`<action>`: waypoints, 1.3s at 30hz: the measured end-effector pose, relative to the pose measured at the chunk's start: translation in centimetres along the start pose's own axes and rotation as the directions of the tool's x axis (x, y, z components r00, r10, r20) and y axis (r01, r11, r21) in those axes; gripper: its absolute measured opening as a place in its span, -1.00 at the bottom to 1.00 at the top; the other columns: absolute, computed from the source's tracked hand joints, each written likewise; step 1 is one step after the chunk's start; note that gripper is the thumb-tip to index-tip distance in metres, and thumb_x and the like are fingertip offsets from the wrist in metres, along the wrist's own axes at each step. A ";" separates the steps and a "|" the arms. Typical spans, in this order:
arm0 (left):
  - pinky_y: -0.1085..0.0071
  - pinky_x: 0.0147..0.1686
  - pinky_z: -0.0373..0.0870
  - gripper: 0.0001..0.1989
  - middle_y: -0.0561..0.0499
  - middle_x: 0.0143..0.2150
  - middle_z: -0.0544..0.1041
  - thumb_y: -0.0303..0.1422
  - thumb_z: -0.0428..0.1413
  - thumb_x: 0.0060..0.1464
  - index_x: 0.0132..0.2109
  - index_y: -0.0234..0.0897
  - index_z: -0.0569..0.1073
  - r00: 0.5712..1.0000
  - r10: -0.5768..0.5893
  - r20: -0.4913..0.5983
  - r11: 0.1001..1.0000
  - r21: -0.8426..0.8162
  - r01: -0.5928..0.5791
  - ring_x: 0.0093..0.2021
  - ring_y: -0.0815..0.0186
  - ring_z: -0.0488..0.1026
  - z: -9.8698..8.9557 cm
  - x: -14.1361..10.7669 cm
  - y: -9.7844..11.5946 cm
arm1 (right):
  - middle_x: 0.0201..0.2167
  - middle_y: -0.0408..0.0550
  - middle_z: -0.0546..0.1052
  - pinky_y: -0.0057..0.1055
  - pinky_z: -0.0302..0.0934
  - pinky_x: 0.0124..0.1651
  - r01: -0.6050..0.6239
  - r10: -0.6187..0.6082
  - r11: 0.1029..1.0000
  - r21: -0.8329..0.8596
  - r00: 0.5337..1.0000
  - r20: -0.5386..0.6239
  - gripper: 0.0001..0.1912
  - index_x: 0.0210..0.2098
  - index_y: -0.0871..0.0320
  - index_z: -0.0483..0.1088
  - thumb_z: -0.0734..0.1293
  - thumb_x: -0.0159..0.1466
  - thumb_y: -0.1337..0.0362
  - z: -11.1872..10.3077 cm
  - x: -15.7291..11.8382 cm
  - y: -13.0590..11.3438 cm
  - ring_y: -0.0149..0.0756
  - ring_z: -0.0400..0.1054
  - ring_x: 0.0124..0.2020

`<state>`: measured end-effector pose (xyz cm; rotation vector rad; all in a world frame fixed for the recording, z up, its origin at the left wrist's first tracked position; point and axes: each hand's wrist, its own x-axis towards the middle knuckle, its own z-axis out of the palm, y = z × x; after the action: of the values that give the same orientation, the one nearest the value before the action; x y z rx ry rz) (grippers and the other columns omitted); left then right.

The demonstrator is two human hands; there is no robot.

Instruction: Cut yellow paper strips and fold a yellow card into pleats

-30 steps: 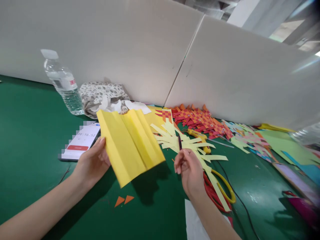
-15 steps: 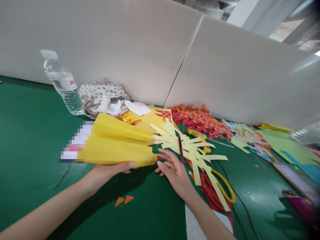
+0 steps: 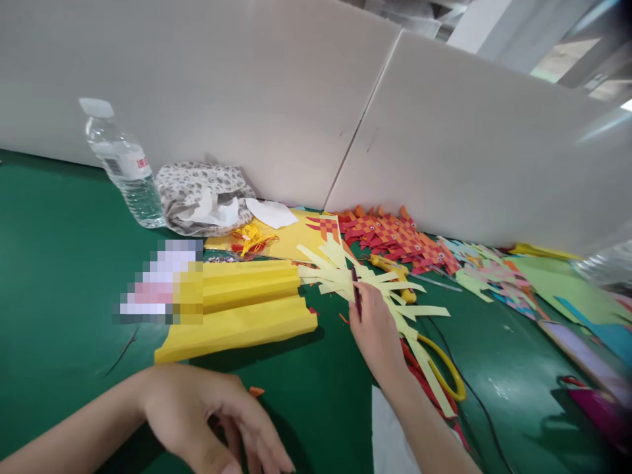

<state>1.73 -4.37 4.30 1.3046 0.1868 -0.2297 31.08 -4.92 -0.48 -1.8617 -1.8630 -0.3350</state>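
Note:
Near the bottom edge, my left hand (image 3: 212, 415) hangs over the green table, fingers apart and curved down, holding nothing. My right hand (image 3: 375, 326) is closed around a thin dark pen-like object (image 3: 355, 286), over a heap of pale yellow paper strips (image 3: 390, 289). A folded yellow paper (image 3: 247, 322) lies on the table between the hands and the bag, its left part overlapping a blurred pale area. Small orange scraps (image 3: 256, 392) lie beside my left hand, partly hidden by it.
A water bottle (image 3: 129, 171) and a patterned bag (image 3: 200, 187) stand at the back left. Red-orange woven paper fish (image 3: 390, 234) lie along the wall (image 3: 469, 145). Yellow-handled scissors (image 3: 451, 372) and a black cable (image 3: 481, 405) are on the right.
My left hand has let go of the yellow paper and moved down towards me. The paper now lies flatter. My right hand has moved up and right and taken hold of the dark pen-like object.

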 end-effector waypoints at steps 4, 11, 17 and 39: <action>0.36 -0.26 0.43 -0.52 -0.18 -0.09 0.56 -0.04 0.16 -0.01 -0.04 -0.27 0.48 0.931 0.214 -0.296 0.976 0.036 -0.213 -0.15 0.10 0.52 0.3 0.1 0.3 | -0.03 0.18 0.40 -0.14 0.29 -0.06 -0.022 0.024 0.998 -0.051 0.998 0.056 -0.53 0.03 0.20 0.22 0.05 0.17 0.56 -0.1 -0.2 -0.2 -0.06 0.32 0.00; 0.19 0.05 0.25 -0.60 -0.05 0.02 0.47 -0.30 0.16 0.01 0.05 -0.09 0.40 0.527 0.582 -0.619 0.538 0.779 0.322 0.03 0.09 0.35 -1.3 1.1 -2.1 | -0.16 0.17 0.48 -0.17 0.30 -0.16 -0.026 0.038 0.990 -0.139 0.995 0.088 -0.51 0.05 0.21 0.22 0.05 0.16 0.59 -0.1 -0.3 -0.3 -0.05 0.40 -0.15; 0.28 -0.18 0.29 -0.78 -0.05 -0.15 0.50 -0.38 0.09 0.08 -0.11 -0.09 0.51 0.499 0.671 -0.549 0.278 0.810 0.517 -0.19 0.15 0.40 -1.8 1.3 -2.5 | -0.33 0.17 0.50 -0.20 0.25 -0.29 -0.028 0.055 0.972 -0.234 0.992 0.109 -0.65 0.01 0.22 0.25 0.08 0.26 0.49 -0.4 -0.2 -0.4 -0.02 0.39 -0.28; 0.52 -0.46 0.44 -0.69 -0.07 -0.14 0.56 -0.24 0.28 -0.07 -0.19 -0.30 0.48 0.257 -0.077 -0.963 0.848 -0.199 -0.492 -0.22 0.23 0.55 -0.8 2.7 -1.0 | -0.16 0.01 0.34 -0.35 0.28 -0.33 -0.309 0.348 0.696 0.648 0.935 0.072 -0.61 0.12 0.07 0.22 0.12 0.33 0.12 -1.1 -0.3 -2.1 -0.30 0.32 -0.37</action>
<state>4.05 -4.06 2.42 0.7669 1.0554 0.9066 29.14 -5.84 0.68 -1.5999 -1.3092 0.3559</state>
